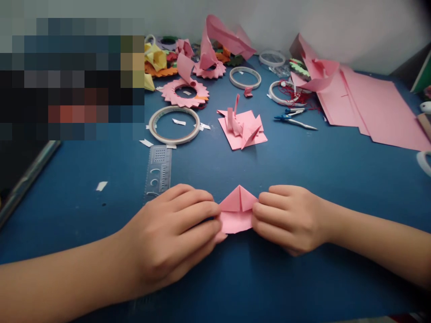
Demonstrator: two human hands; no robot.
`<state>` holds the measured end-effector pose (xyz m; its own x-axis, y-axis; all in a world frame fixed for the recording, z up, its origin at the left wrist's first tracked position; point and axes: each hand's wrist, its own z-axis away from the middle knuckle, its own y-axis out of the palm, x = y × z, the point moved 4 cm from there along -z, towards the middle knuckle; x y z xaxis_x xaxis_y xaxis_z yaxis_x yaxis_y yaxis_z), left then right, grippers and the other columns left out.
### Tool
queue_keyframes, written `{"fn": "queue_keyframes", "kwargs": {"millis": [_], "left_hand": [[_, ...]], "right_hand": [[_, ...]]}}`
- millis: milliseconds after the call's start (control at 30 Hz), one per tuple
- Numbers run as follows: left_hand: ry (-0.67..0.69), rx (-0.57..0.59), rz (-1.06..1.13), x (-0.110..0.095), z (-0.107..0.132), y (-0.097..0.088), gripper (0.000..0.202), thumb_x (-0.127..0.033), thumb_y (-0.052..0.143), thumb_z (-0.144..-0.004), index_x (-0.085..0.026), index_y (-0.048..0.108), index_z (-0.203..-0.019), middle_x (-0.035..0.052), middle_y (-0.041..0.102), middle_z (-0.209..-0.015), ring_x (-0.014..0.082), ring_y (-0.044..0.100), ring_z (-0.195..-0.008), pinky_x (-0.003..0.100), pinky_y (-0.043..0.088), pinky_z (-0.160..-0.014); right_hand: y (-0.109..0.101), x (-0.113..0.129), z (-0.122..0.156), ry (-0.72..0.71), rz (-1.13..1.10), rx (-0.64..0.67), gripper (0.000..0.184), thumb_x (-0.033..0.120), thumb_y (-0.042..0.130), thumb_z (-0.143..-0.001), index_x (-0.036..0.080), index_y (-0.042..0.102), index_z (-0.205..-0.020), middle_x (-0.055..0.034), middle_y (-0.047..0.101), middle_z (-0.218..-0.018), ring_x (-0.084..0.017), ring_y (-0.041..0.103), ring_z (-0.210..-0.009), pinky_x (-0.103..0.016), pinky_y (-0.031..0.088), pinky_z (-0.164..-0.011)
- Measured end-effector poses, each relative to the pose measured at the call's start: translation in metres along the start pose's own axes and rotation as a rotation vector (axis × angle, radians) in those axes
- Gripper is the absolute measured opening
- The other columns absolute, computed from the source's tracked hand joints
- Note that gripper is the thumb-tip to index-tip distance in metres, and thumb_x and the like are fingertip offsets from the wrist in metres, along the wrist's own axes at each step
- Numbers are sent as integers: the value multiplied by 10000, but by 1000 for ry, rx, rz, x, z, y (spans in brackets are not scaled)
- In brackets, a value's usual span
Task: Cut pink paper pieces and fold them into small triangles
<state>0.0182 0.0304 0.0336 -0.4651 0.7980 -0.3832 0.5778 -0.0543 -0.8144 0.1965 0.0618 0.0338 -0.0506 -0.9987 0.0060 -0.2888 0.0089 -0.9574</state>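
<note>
A small folded pink paper piece (pixel 236 209), with a triangular top flap, lies on the blue table (pixel 303 179) close to me. My left hand (pixel 175 235) has its fingers curled against the paper's left edge, pinching it. At the right edge my right hand (pixel 291 217) pinches the paper with bent fingers. Both hands rest on the table surface.
A clear ruler (pixel 157 172) lies just beyond my left hand. Further back are a tape ring (pixel 174 125), a pile of folded pink pieces (pixel 241 128), pink paper rosettes (pixel 185 92), a compass (pixel 294 119) and pink sheets (pixel 373 107) at the right.
</note>
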Motion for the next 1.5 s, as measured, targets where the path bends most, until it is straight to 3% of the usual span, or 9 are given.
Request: {"fn": "queue_keyframes", "kwargs": {"millis": [300, 433, 533, 633, 733, 833, 1000, 1167, 1500], "left_hand": [[-17, -83, -83, 5, 4, -7, 156, -83, 537, -886, -44, 630, -1005, 108, 696, -930, 144, 644, -888, 244, 541, -809], [77, 1, -64, 0, 6, -5, 271, -104, 533, -892, -30, 581, -1148, 145, 656, -1141, 205, 580, -1118, 317, 512, -932], [181, 86, -96, -6, 8, 1, 327, -132, 461, -934, -68, 536, -1246, 103, 585, -1297, 228, 489, -1255, 367, 445, -1013], [194, 109, -155, -9, 11, 6, 323, -151, 396, -965, -100, 548, -1245, 58, 565, -1329, 210, 480, -1269, 366, 397, -1044], [181, 95, -176, -9, 11, 7, 307, -136, 406, -959, -85, 571, -1213, 70, 586, -1302, 207, 518, -1226, 361, 411, -1018], [206, 78, -195, -9, 12, 8, 299, -130, 425, -946, -63, 588, -1187, 100, 604, -1273, 222, 544, -1193, 367, 452, -977], [185, 78, -181, -5, 13, 11, 320, -125, 421, -934, -64, 581, -1205, 110, 615, -1256, 222, 564, -1170, 355, 494, -952], [189, 47, -181, -5, 12, 12, 298, -123, 431, -926, -70, 599, -1166, 119, 654, -1188, 228, 602, -1116, 349, 507, -907], [230, 184, -194, -8, 3, 3, 308, -183, 404, -954, -113, 582, -1195, 82, 636, -1228, 236, 578, -1139, 360, 477, -885]], "right_hand": [[6, -10, 1, 190, -107, 28, 226, 149, 400, -860, 167, 516, -667, -24, 456, -646, -154, 331, -602, -299, 282, -536], [7, -10, 1, 214, -114, 35, 228, 171, 404, -884, 171, 507, -681, -26, 467, -668, -153, 344, -616, -294, 294, -555], [7, -11, 2, 239, -111, 30, 241, 191, 397, -907, 173, 500, -689, -27, 481, -676, -150, 354, -613, -289, 298, -558], [8, -12, 3, 267, -137, 12, 222, 187, 390, -918, 161, 504, -729, -33, 504, -693, -144, 378, -616, -279, 320, -568], [8, -14, 3, 308, -189, -65, 134, 147, 407, -906, 98, 530, -923, -38, 527, -723, -136, 422, -634, -262, 361, -588], [8, -14, 2, 288, -170, -82, 172, 145, 410, -909, 72, 534, -1004, -47, 545, -724, -142, 447, -633, -261, 376, -578], [5, -11, 2, 245, -95, -91, 186, 212, 443, -930, 122, 579, -841, -49, 572, -696, -136, 459, -602, -266, 372, -546], [2, -10, 3, 204, 30, -143, 136, 218, 523, -909, 137, 603, -835, -10, 575, -648, -115, 432, -562, -267, 336, -507], [2, -9, 5, 158, 37, -155, 119, 247, 566, -902, 152, 592, -834, 31, 547, -614, -86, 408, -538, -260, 306, -502]]}}
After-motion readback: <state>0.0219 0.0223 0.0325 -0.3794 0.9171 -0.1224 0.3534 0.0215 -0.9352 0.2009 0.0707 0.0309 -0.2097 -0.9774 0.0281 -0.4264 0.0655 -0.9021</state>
